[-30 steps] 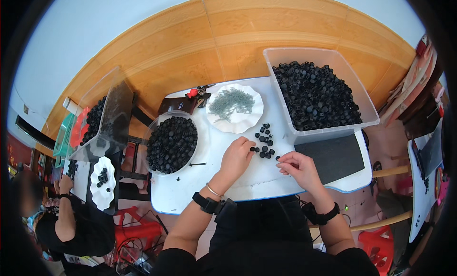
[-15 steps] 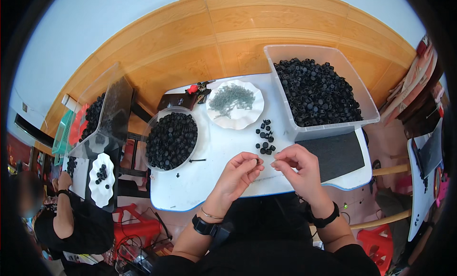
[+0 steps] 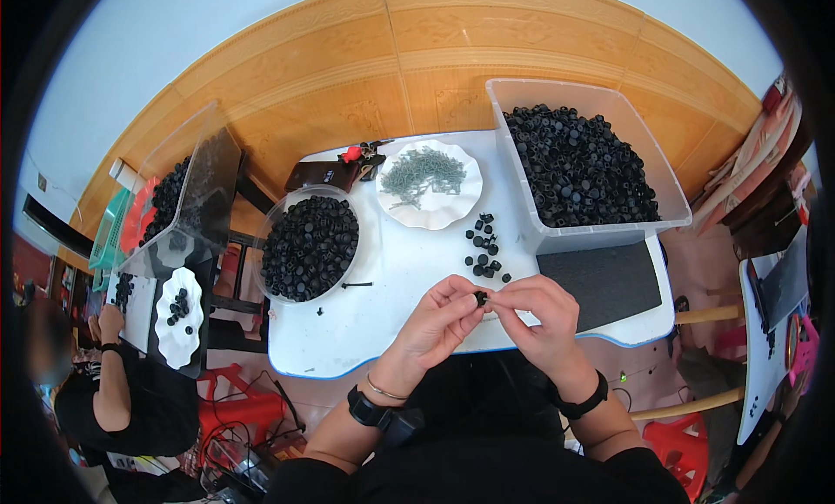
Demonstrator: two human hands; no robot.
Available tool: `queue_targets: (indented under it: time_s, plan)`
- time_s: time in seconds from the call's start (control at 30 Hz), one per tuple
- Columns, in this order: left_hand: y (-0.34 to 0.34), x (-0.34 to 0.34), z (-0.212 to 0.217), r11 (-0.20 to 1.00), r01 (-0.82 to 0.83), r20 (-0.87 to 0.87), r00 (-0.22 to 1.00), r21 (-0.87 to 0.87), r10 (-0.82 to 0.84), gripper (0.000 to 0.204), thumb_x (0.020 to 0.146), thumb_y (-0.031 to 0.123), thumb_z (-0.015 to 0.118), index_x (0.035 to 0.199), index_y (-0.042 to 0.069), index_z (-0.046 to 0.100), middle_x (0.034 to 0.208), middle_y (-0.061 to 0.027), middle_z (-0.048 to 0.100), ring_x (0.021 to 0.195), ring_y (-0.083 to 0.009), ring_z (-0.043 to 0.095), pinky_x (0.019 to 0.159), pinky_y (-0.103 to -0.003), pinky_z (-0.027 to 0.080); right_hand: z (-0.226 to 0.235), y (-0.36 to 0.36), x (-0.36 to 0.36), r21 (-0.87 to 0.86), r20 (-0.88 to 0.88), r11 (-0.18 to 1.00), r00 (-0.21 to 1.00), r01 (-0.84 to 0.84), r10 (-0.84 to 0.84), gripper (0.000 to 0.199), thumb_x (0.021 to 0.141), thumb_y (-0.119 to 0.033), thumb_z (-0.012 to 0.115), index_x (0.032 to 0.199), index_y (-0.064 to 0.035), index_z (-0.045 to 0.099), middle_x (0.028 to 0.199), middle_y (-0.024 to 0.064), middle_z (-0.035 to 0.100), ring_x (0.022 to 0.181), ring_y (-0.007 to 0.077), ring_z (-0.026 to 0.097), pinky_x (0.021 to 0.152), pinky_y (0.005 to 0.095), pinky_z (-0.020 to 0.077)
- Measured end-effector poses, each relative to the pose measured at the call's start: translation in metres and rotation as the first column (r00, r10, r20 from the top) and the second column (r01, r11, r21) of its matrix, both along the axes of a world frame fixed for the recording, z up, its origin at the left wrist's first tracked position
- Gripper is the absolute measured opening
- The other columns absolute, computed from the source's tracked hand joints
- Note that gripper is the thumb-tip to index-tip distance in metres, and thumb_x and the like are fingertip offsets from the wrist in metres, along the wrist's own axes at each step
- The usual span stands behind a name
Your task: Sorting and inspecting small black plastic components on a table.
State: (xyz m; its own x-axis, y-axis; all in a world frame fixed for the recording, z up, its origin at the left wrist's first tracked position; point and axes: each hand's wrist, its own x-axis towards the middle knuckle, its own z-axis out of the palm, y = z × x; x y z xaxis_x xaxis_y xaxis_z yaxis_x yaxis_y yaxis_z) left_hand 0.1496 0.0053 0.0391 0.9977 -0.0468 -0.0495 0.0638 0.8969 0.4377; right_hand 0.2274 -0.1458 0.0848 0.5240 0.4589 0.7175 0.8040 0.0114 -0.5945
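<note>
Just above the table's front edge, my left hand (image 3: pixel 433 325) pinches a small black plastic cap (image 3: pixel 481 299) between thumb and fingers. Right beside it, my right hand (image 3: pixel 544 320) is closed, its thumb and fingertips meeting the cap. Whatever thin piece those fingertips may hold is too small to make out. Several loose black caps (image 3: pixel 482 271) lie on the white table just beyond my hands. Farther back stands a white scalloped plate (image 3: pixel 422 219) bearing a heap of thin grey-green pieces (image 3: pixel 424 175).
A clear bin (image 3: pixel 600 236) full of black parts stands back right, near a dark mat (image 3: pixel 600 287). At left is a round tub (image 3: pixel 261 273) of black parts. Behind it sit a dark wallet (image 3: pixel 317 175) and keys (image 3: pixel 369 160). A co-worker (image 3: pixel 130 400) sits at far left.
My right hand has moved left to meet the left hand, closing the gap between them. The black cap now shows more clearly between the fingertips. The view has shifted slightly.
</note>
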Motion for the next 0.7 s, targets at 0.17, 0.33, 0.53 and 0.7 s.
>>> queue_targets:
  time_s: [0.17,0.33,0.53,0.7]
  plan:
    - [-0.001,-0.002,-0.004,0.999,-0.029,-0.004,1.0,-0.017,0.029,0.012,0.089,0.006,0.059,0.1,0.004,0.057,0.1,-0.0112,0.063,0.089,-0.0149,0.064,0.077,-0.022,0.055,0.002,0.001,0.0,-0.039,0.124,0.999,0.992,-0.012,0.017,0.02,0.065,0.001,0.073,0.082,-0.0069,0.067,0.076,0.0038,0.064,0.065,0.0175,0.062,0.054,0.0263,0.0489]
    - [-0.002,-0.004,-0.002,1.0,-0.017,-0.035,0.999,0.007,0.017,0.013,0.089,0.004,0.059,0.102,0.005,0.06,0.101,-0.0093,0.064,0.09,-0.013,0.063,0.081,-0.021,0.053,-0.004,-0.001,0.001,-0.05,0.155,0.999,0.988,-0.012,0.02,0.02,0.063,0.001,0.073,0.081,-0.0073,0.066,0.075,0.0034,0.064,0.063,0.0169,0.062,0.053,0.0258,0.0485]
    - [-0.002,-0.008,-0.008,0.997,-0.015,-0.006,1.0,0.076,0.016,0.011,0.088,0.002,0.059,0.099,0.004,0.059,0.099,-0.0076,0.064,0.092,-0.0134,0.062,0.084,-0.024,0.051,-0.006,-0.003,-0.001,-0.08,0.158,0.997,0.987,0.003,0.01,0.02,0.062,0.0,0.073,0.08,-0.0073,0.067,0.074,0.0029,0.064,0.063,0.0167,0.061,0.053,0.0256,0.0484]
    - [-0.005,-0.01,-0.012,0.986,-0.053,-0.034,0.998,0.158,0.059,0.01,0.088,0.003,0.06,0.097,0.006,0.059,0.097,-0.0061,0.064,0.091,-0.0134,0.062,0.081,-0.024,0.052,-0.009,-0.003,-0.002,-0.103,0.2,0.994,0.98,0.026,-0.005,0.022,0.062,-0.001,0.074,0.083,-0.0073,0.068,0.075,0.0025,0.063,0.064,0.0169,0.061,0.053,0.026,0.0486]
